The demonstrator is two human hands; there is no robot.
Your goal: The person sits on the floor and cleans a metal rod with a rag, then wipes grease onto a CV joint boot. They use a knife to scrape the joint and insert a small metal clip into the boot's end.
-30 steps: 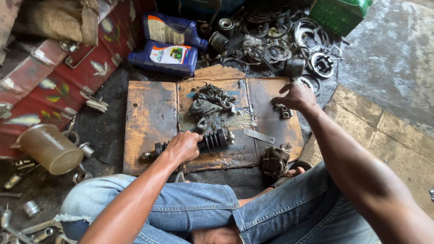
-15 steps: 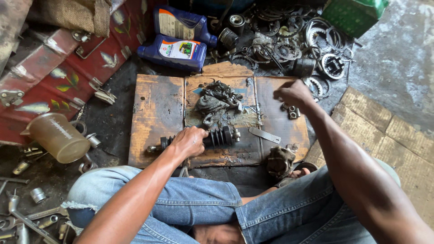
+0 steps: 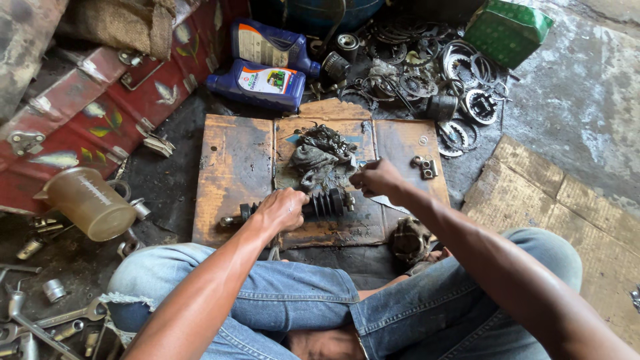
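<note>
Two hands work over a greasy board [image 3: 233,173] that lies on the floor in front of the seated person. The left hand [image 3: 283,208] is closed around a dark shaft [image 3: 320,205] with a ribbed rubber boot, which lies across the lower part of the board. One second ago the right hand [image 3: 377,179] was far to the right, near the small metal pieces [image 3: 425,167] at the board's edge; now it has come in to the middle and sits just above the boot's end, fingers pinched together. What it pinches cannot be told. The left hand has kept its grip on the shaft.

A dirty rag [image 3: 320,157] is heaped just behind the shaft. Behind the board lie two blue oil bottles [image 3: 257,83], and a pile of gears and rings [image 3: 427,80]. A brown jug [image 3: 90,203] stands at the left, and wrenches [image 3: 40,320] lie near the person's knee.
</note>
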